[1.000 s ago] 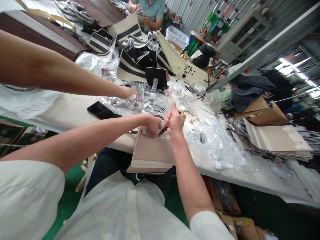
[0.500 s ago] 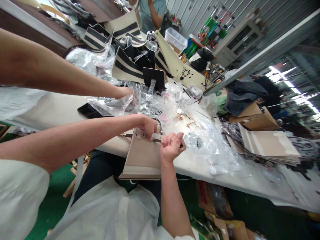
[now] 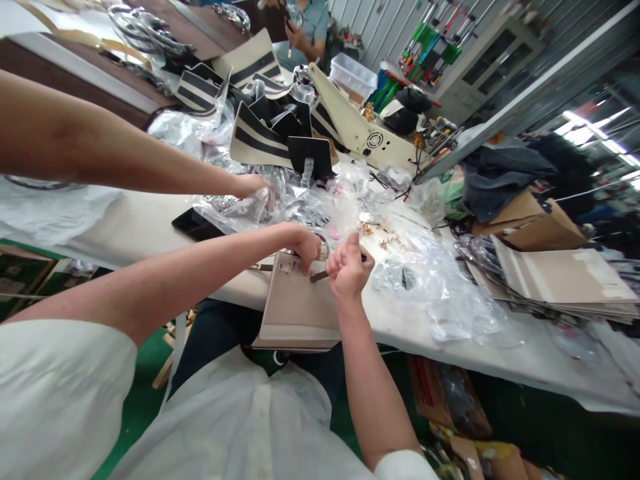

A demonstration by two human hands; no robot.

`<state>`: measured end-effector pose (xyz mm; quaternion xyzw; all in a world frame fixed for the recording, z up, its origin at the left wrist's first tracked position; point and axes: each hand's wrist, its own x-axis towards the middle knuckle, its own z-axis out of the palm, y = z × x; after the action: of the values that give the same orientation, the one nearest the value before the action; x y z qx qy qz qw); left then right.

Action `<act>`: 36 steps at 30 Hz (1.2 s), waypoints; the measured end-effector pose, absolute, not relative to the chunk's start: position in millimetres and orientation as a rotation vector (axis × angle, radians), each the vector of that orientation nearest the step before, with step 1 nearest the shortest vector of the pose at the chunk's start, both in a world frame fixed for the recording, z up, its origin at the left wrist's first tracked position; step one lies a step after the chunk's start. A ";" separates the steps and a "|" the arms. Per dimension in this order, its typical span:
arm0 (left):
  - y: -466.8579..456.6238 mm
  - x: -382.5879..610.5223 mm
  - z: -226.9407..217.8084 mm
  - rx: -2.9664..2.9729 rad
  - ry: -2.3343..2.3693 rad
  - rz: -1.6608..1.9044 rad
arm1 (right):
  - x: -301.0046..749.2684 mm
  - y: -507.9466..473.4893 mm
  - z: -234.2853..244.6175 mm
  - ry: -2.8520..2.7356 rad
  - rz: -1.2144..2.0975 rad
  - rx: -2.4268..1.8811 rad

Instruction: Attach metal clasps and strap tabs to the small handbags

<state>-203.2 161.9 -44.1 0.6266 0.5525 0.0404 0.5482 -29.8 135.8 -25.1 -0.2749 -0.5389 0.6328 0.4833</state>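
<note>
A flat beige panel [image 3: 300,307], perhaps a bag piece, lies over the table's front edge, above the wearer's lap. My left hand [image 3: 307,251] is closed at the panel's top edge, a fingertip pressing down on it beside small slits or metal bits. A curved dark strap or handle shows just behind those fingers. My right hand [image 3: 349,268] is a fist around the dark handle of a tool with a flat metal blade [image 3: 319,276]. The blade points left, its tip close to the panel's top and the left fingers. I cannot tell whether it touches.
Another person's hand [image 3: 255,188] reaches from the left into clear plastic bags [image 3: 235,212]. A black phone-like slab [image 3: 196,225] lies near it. Small gold-coloured parts [image 3: 387,241] are scattered behind my right hand. Bag pieces [image 3: 260,137] stand behind; stacked beige panels [image 3: 565,277] lie right.
The blade has swung from nearly level to slanting, its tip lower, and my right fist has tilted. The left hand stays at the panel's edge. The whole view has shifted slightly.
</note>
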 end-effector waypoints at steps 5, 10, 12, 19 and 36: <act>161.7 -199.7 -53.2 1.570 1.403 0.084 | -47.8 149.9 -27.2 -1.331 1.555 -0.823; 167.6 -201.6 -67.9 1.586 1.320 0.155 | -82.9 184.1 -40.3 -1.229 1.577 -1.153; 167.2 -204.2 -69.9 1.585 1.305 0.194 | -90.5 195.7 -42.1 -1.189 1.647 -1.257; 161.1 -211.5 -62.5 1.486 1.236 0.141 | -45.5 160.1 -21.5 -1.223 1.551 -0.812; 159.7 -211.9 -66.4 1.439 1.270 0.197 | -44.2 126.6 -29.8 -1.503 1.346 -0.717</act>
<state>-211.9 159.7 -66.4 0.6130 0.5408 0.0841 0.5698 -44.2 126.6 -29.8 -0.2938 -0.6161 0.5516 0.4795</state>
